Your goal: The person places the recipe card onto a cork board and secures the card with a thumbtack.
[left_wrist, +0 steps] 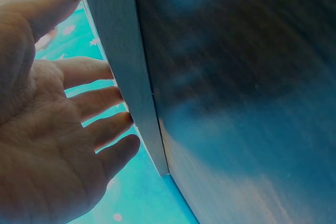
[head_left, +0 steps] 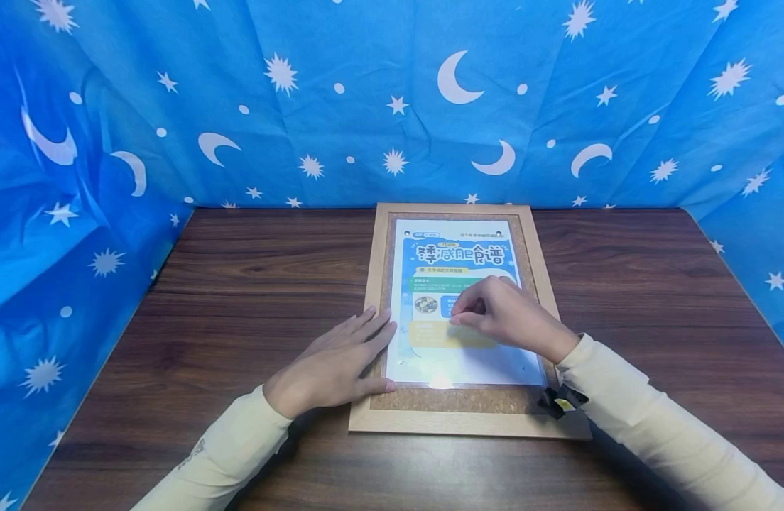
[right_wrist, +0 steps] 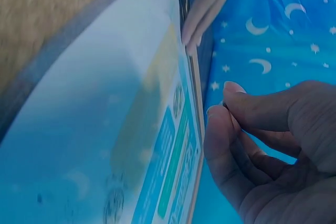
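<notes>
A wood-framed cork board (head_left: 456, 402) lies on the table, with a printed sheet (head_left: 424, 362) in a clear plastic cover on top of it. Dark round dots mark the sheet's top corners. My left hand (head_left: 336, 363) rests along the board's left edge, fingers spread and nearly straight; in the left wrist view its fingertips touch the wooden frame (left_wrist: 118, 40). Over the middle of the sheet, my right hand (head_left: 510, 312) pinches a tiny dark tack-like piece (right_wrist: 225, 105) between thumb and index fingertip. Most of that piece is hidden by the fingertips.
The dark wood-grain table (head_left: 251, 284) extends on both sides of the board. A blue cloth (head_left: 366, 85) with white moons and stars hangs behind and at the sides. A black strap piece (head_left: 561, 402) sits at the right cuff, over the board's lower right corner.
</notes>
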A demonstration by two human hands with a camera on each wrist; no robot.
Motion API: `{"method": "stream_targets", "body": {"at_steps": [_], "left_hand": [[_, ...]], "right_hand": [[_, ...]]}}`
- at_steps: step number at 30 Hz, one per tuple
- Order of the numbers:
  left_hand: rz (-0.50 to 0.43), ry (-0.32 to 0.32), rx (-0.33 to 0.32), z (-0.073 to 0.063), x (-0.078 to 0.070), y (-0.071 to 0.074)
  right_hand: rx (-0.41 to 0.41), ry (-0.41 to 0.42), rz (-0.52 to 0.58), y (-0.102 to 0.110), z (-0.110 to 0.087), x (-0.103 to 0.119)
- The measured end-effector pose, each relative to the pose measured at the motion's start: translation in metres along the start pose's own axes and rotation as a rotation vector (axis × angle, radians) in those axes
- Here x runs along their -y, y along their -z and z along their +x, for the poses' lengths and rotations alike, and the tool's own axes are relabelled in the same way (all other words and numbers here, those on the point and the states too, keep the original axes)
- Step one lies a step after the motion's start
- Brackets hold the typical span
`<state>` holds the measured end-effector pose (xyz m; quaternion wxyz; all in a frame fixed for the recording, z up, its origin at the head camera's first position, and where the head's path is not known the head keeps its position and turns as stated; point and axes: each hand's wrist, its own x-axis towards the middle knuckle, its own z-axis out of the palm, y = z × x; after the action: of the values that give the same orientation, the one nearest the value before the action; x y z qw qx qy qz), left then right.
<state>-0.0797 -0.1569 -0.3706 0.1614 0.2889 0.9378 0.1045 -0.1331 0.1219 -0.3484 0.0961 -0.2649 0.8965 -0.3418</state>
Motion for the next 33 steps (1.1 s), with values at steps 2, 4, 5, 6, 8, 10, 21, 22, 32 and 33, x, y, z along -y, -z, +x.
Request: {"method": "stream_targets", "body": {"at_steps": [2, 4, 5, 6, 8, 10, 21, 22, 32, 33], "left_hand": [[0.000, -0.001, 0.002, 0.000, 0.000, 0.000], [-0.002, 0.001, 0.007, 0.000, -0.001, 0.000], [-0.002, 0.002, 0.009, 0.000, -0.001, 0.000], [-0.002, 0.002, 0.011, 0.000, -0.001, 0.000], [0.000, 0.000, 0.012, 0.000, -0.001, 0.000], [0.001, -0.001, 0.011, -0.001, -0.001, 0.000], [0.008, -0.014, -0.009, -0.002, 0.001, 0.000], [0.009, -0.014, -0.009, -0.002, 0.001, -0.001], [0.018, -0.010, -0.007, -0.001, 0.001, 0.000], [0.019, -0.010, -0.007, -0.001, 0.001, 0.000]], "right_hand": [[0.012, 0.005, 0.004, -0.004, 0.001, 0.003], [0.026, -0.001, 0.006, -0.007, 0.002, 0.006], [0.032, 0.002, 0.004, -0.008, 0.002, 0.007], [0.037, 0.002, 0.004, -0.010, 0.003, 0.009], [0.046, 0.009, 0.005, -0.012, 0.003, 0.012], [0.054, 0.024, 0.008, -0.015, 0.004, 0.014], [0.127, 0.060, 0.016, -0.030, 0.010, 0.030], [0.131, 0.064, 0.012, -0.032, 0.010, 0.030], [0.146, 0.078, 0.021, -0.041, 0.014, 0.036], [0.149, 0.081, 0.027, -0.042, 0.015, 0.036]]}}
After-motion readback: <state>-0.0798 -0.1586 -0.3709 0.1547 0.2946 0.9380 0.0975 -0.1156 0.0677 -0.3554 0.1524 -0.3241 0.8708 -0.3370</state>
